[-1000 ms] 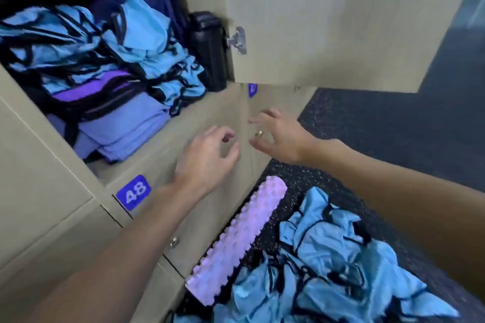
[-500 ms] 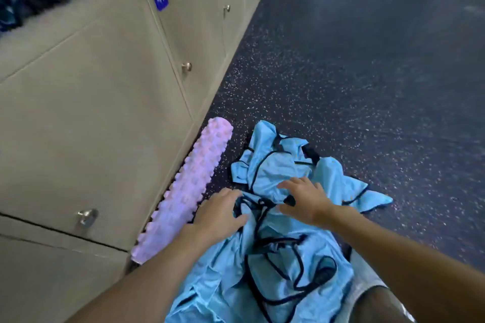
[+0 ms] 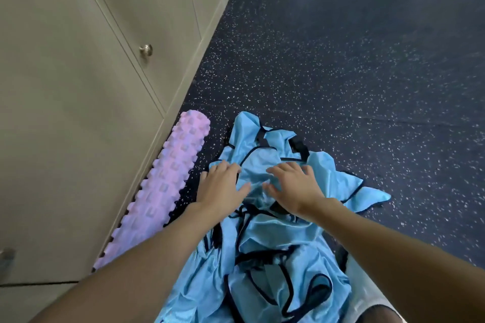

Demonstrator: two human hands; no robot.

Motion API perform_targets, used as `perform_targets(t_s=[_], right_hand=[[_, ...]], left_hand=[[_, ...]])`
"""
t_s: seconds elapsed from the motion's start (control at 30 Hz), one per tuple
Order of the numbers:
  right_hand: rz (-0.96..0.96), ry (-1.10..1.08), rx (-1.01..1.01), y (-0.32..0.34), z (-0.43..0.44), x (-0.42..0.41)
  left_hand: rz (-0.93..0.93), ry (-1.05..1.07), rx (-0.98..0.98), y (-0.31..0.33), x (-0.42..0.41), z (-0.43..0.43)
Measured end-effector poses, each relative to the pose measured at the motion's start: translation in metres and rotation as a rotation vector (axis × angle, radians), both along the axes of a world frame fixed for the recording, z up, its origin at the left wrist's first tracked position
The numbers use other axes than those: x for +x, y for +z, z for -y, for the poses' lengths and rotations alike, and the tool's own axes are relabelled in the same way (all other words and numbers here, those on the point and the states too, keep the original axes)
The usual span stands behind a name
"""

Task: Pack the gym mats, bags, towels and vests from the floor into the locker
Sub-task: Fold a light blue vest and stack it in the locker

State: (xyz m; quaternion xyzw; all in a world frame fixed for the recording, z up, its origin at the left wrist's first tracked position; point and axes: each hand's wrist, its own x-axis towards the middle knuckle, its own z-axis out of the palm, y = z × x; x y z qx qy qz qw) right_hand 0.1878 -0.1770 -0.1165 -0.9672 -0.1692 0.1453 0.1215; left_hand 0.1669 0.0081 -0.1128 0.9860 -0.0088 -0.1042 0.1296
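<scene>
1. A heap of light-blue vests (image 3: 270, 233) edged in dark trim is seen lying on the speckled floor (image 3: 341, 73), just beside the closed locker doors (image 3: 78, 86). No open compartment is in view.
2. The left hand (image 3: 221, 187) is laid on the left edge of the topmost vest (image 3: 258, 160), and the right hand (image 3: 295, 189) on its middle. The fingers of both are spread and only slightly bent, and nothing is seen to be pinched or clutched.
3. From its sheen and crumpling, the cloth is judged to be thin, very light, limp and somewhat slick. No harm from squeezing is to be feared.
4. The dark trim loops (image 3: 258, 254) of necks and armholes are seen tangled across one another. A single vest is therefore likely to drag its neighbours when lifted, and trailing pieces could be dropped on the way.
5. Hold is best taken by bunching a thick fold, or by scooping beneath the heap from both sides. One thin edge or loop is better avoided.
6. A lilac knobbed foam roller (image 3: 168, 186) is seen lying along the foot of the lockers, near the heap but apart from it, and untouched. It is judged to be light and firm, and could be taken round its middle.
</scene>
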Motion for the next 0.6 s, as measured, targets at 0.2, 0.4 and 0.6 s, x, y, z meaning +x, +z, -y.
perform_targets(t_s=[0.2, 0.4, 0.6], right_hand=[[-0.04, -0.085, 0.084, -0.027, -0.003, 0.051], [-0.127, -0.081, 0.126, -0.044, -0.006, 0.075], [-0.046, -0.226, 0.283, -0.051, 0.011, 0.074]], left_hand=[[0.019, -0.004, -0.064, -0.023, 0.058, 0.002], [0.011, 0.034, -0.069, -0.052, 0.088, -0.018], [-0.047, 0.215, -0.205, -0.061, 0.082, -0.039]])
